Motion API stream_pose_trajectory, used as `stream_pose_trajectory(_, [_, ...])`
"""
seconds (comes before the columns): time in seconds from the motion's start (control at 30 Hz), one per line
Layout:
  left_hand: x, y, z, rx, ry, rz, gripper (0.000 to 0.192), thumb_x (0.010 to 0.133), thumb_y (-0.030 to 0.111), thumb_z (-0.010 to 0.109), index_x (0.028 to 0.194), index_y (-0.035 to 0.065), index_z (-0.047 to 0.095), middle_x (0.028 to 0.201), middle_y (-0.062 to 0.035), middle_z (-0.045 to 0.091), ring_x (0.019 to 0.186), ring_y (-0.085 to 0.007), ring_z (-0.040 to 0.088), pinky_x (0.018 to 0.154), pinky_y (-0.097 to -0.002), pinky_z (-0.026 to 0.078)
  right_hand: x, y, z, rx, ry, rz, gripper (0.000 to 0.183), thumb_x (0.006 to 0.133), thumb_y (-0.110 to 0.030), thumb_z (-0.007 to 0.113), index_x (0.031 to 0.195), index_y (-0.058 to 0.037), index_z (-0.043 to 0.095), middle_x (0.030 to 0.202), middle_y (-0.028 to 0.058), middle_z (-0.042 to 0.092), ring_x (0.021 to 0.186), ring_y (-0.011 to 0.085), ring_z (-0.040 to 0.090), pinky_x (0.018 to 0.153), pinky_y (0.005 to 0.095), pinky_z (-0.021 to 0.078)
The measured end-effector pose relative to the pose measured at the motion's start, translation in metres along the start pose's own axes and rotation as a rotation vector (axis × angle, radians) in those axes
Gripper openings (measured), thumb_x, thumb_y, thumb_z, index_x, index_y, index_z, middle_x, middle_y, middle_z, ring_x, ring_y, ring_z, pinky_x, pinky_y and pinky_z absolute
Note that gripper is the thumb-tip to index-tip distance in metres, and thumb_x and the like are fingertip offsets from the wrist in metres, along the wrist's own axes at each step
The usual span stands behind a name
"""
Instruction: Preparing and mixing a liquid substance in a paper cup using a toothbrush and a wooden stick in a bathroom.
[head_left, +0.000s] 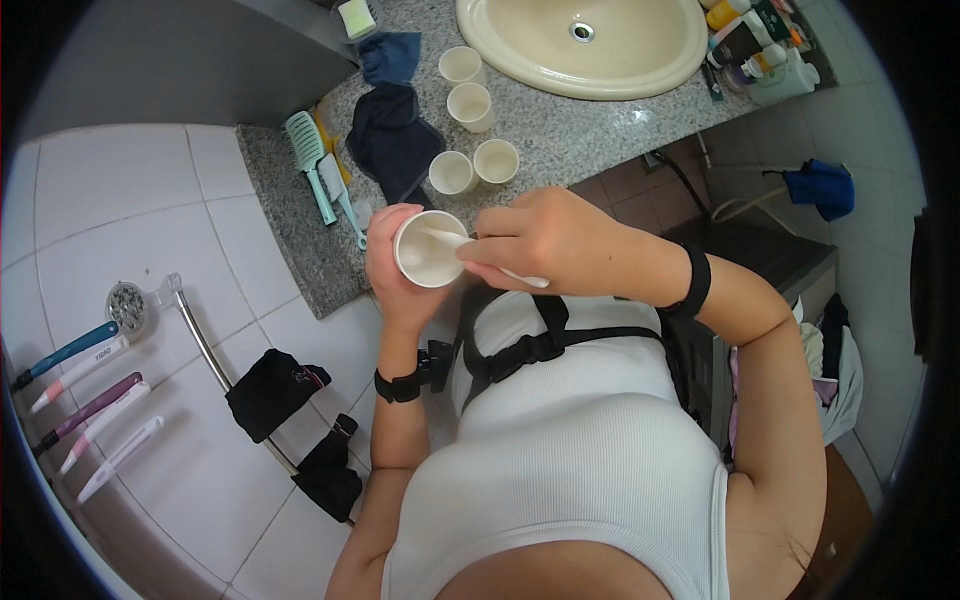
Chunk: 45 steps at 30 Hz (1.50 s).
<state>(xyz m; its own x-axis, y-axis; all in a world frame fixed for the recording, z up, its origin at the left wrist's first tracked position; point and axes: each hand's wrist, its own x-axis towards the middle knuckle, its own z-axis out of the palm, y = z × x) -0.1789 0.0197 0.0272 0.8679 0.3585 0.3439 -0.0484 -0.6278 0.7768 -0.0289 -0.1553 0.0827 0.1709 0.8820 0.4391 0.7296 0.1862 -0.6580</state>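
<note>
My left hand (405, 259) is wrapped around a white paper or plastic cup (430, 262), held over the front edge of the counter with its mouth facing up. In my right hand (536, 240) is a white plastic spoon (525, 278). Its far end reaches into the cup, while the other end sticks out below my fingers. Whether the cup has anything in it is hard to tell. Just beyond my hands on the granite counter (555, 146) stand several similar cups, among them a near-left cup (452, 174) and a near-right cup (496, 162).
A cream washbasin (517, 64) is set into the counter. Dark cloths (394, 135), a mint hairbrush (305, 146) and a second brush (339, 191) lie left of the cups. Bottles (750, 45) crowd the far right corner. Black cloths (274, 394) hang on a metal rail at left.
</note>
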Motion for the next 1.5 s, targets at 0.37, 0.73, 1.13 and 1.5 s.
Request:
stream_pose_trajectory(0.37, [0.002,0.001,0.000,-0.047,0.026,-0.038,0.062,0.063,0.013,0.089,0.115,0.0045,0.057,0.109,-0.0129,0.063,0.101,-0.0292,0.062,0.089,-0.0385,0.050,0.007,0.004,0.000,-0.016,-0.081,0.023,0.014,0.087,-0.014,0.071,0.079,-0.0047,0.064,0.074,0.0071,0.056,0.058,0.0309,0.058,0.052,0.0401,0.0476])
stream_pose_trajectory(0.73, [0.003,0.007,0.008,-0.086,-0.012,-0.044,0.057,0.062,0.008,0.087,0.111,0.0047,0.059,0.109,-0.0135,0.063,0.101,-0.0302,0.063,0.090,-0.0389,0.050,0.009,0.005,-0.017,-0.001,-0.009,0.082,0.015,0.089,-0.015,0.069,0.077,-0.0053,0.067,0.071,0.0066,0.060,0.057,0.0240,0.061,0.050,0.0349,0.0465])
stream_pose_trajectory(1.13, [0.006,0.017,-0.001,0.082,0.082,0.053,0.076,0.060,0.015,0.095,0.124,0.0033,0.056,0.118,-0.0143,0.056,0.114,-0.0319,0.055,0.098,-0.0449,0.046,-0.057,0.097,-0.065,0.615,0.824,0.804,0.032,0.099,-0.029,0.061,0.097,0.0012,0.072,0.074,0.0068,0.066,0.057,0.0075,0.054,0.051,0.0202,0.0405])
stream_pose_trajectory(1.5, [0.018,0.015,0.002,0.056,0.144,0.063,0.083,0.060,0.019,0.097,0.128,0.0026,0.054,0.122,-0.0145,0.064,0.113,-0.0297,0.057,0.099,-0.0428,0.046,-0.108,0.210,0.016,0.591,0.414,1.132,0.023,0.099,-0.019,0.059,0.113,-0.0020,0.066,0.098,0.0101,0.074,0.075,0.0136,0.069,0.063,0.0259,0.0538])
